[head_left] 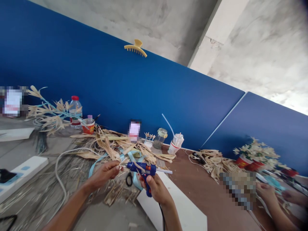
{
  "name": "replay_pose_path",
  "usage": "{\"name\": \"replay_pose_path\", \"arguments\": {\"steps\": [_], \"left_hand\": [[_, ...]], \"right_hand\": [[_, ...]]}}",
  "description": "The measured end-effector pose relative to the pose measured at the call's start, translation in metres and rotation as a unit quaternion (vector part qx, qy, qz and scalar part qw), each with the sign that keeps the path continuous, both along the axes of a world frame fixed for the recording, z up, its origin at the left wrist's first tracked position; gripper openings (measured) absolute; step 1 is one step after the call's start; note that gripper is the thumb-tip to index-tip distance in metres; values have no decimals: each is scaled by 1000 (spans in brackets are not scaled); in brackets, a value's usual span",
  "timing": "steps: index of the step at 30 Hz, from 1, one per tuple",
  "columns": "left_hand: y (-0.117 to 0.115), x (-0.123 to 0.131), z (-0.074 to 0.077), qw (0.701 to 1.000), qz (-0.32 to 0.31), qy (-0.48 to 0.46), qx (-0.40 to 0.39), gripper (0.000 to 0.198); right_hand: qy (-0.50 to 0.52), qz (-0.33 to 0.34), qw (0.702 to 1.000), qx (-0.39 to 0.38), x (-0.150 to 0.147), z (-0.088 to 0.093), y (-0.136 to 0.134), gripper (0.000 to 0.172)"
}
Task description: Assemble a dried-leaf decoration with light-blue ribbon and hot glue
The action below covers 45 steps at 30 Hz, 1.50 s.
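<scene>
My right hand [160, 191] is wrapped round the handle of a blue hot glue gun [141, 167]. A white glue stick [165, 171] sticks out of its back end, and a dark cord runs down along my wrist. The gun's nozzle points left, towards my left hand [108, 173]. Closed in a pinch, that hand holds a small pale piece of dried husk [123, 162] at the nozzle tip. Just below the gun lie black-handled scissors [129, 179] and light blue ribbon [137, 183]. A white sheet [183, 205] lies under my right forearm.
Dried husks [108, 142] heap along the blue partition [108, 80]. A power strip [24, 176], thin wires and a white cable [57, 173] cover the left. Behind stand a bottle [75, 112], a red cup [88, 127], a jar [160, 138] and a drink cup [175, 146]. Another person's hands [267, 192] work at right.
</scene>
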<state>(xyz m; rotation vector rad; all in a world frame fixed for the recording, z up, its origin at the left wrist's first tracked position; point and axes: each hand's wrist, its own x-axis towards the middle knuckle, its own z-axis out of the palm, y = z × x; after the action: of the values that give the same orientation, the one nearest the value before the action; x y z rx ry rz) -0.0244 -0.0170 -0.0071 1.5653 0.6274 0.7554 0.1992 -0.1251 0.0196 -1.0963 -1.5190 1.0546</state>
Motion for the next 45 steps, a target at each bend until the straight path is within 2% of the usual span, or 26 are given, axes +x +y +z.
{"name": "replay_pose_path", "arguments": {"steps": [10, 19, 35, 41, 45], "left_hand": [[-2, 1, 7, 1000, 1, 6, 1, 45], [-1, 1, 3, 1000, 4, 5, 7, 42], [-4, 2, 9, 1000, 11, 8, -3, 46], [0, 2, 0, 998, 6, -25, -49, 43], [1, 2, -3, 995, -4, -57, -78, 39]], "right_hand": [[-8, -4, 1000, -2, 0, 1, 0, 60], [-1, 3, 1000, -4, 1, -3, 2, 60], [5, 9, 1000, 4, -1, -3, 3, 58], [100, -39, 994, -9, 0, 5, 0, 60], [127, -62, 990, 8, 4, 9, -1, 55]]}}
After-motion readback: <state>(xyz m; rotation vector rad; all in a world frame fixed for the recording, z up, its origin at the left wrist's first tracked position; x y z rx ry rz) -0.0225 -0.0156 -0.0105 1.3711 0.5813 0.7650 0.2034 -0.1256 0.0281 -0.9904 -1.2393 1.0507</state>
